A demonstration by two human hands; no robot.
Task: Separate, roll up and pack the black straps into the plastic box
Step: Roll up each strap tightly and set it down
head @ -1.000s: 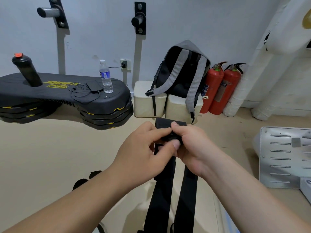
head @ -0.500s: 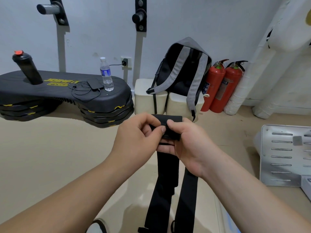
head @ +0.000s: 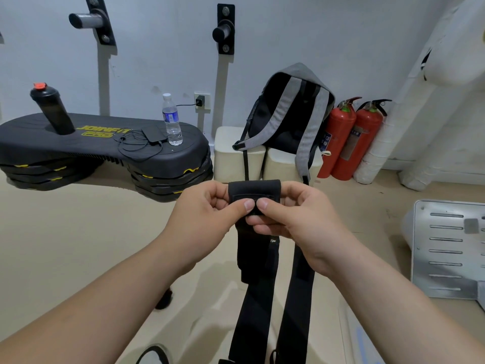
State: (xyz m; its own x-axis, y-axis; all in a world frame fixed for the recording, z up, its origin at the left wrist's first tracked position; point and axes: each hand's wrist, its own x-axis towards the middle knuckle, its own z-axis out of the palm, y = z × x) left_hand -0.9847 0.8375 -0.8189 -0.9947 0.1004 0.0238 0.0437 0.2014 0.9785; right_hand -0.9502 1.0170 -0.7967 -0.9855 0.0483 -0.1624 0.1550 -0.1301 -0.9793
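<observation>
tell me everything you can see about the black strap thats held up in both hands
The black strap looks like matte woven fabric. Its wide top end is folded over into a short roll, held up in front of the person. The left hand and right hand pinch it, thumbs side by side on its front, fingers curled behind. Below the hands, two long lengths hang past the frame's bottom edge, beside a shorter flap with small pale lettering.

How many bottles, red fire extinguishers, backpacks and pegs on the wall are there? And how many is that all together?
Bottles: 2
Extinguishers: 2
Backpack: 1
Wall pegs: 2
Total: 7
</observation>
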